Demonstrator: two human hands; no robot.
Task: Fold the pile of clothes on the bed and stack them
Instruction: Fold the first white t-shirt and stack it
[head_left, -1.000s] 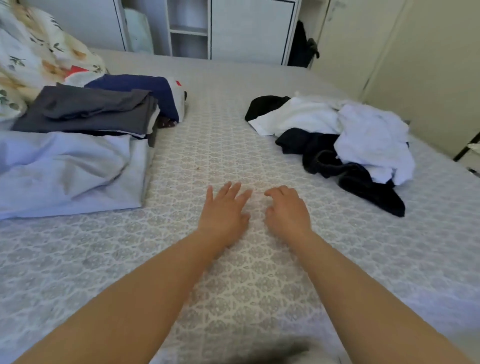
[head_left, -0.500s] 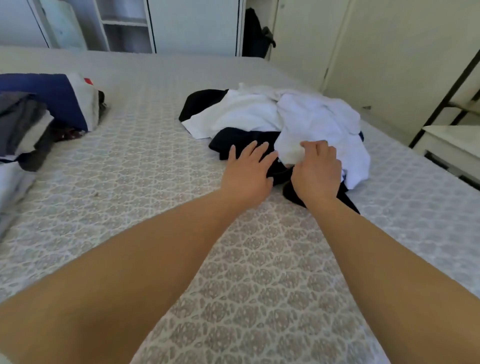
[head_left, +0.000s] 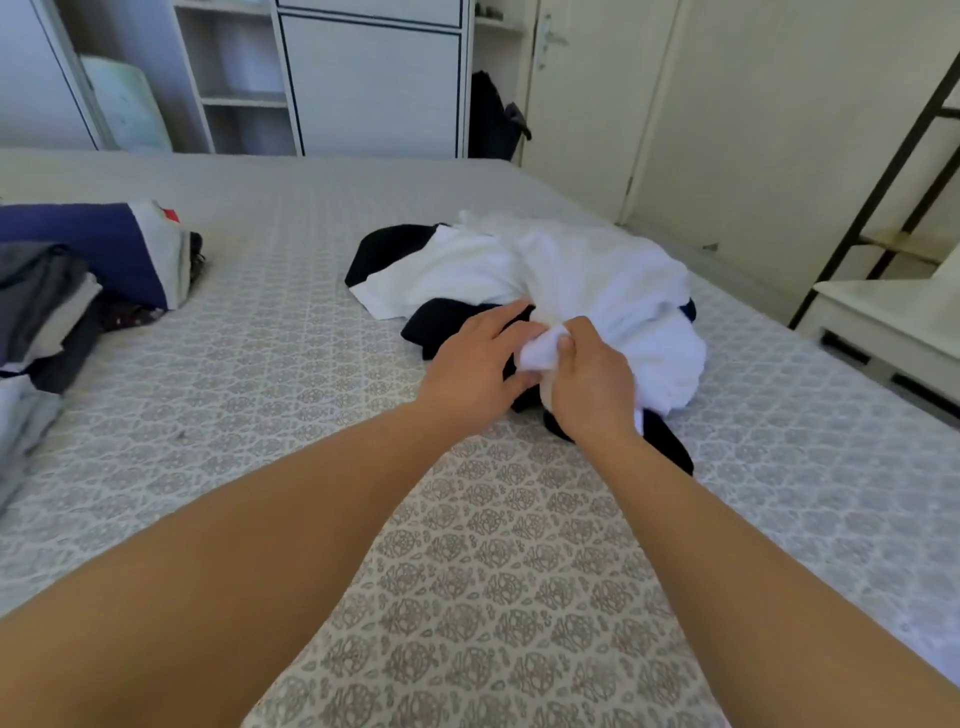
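So both arms are stretched out over the bed (head_left: 291, 395), the one with the grey patterned cover; the right hand (head_left: 592, 384) has its fingers curled round a bunched bit of the white garment (head_left: 597, 280), pinching the fabric up off the pile; the left hand (head_left: 475, 371) sits right beside it with fingers fairly straight, touching the same white wad and lying over the black clothes (head_left: 441, 325) underneath, so it's loose rather than gripping as far as I can see.

The unfolded pile is in the middle-right of the bed, white stuff on top, black pieces poking out at the back left, the front, and under the right wrist; honestly can't tell how many separate items are in there.

Over on the left edge there's the folded stack (head_left: 57, 306), greys at the front and a navy piece (head_left: 88, 244) with a white and red bit behind it; well apart from the messy pile.

Behind the bed there's a white wardrobe (head_left: 363, 83) with open shelves, a door (head_left: 582, 104), and something dark hanging (head_left: 493, 117) between them.
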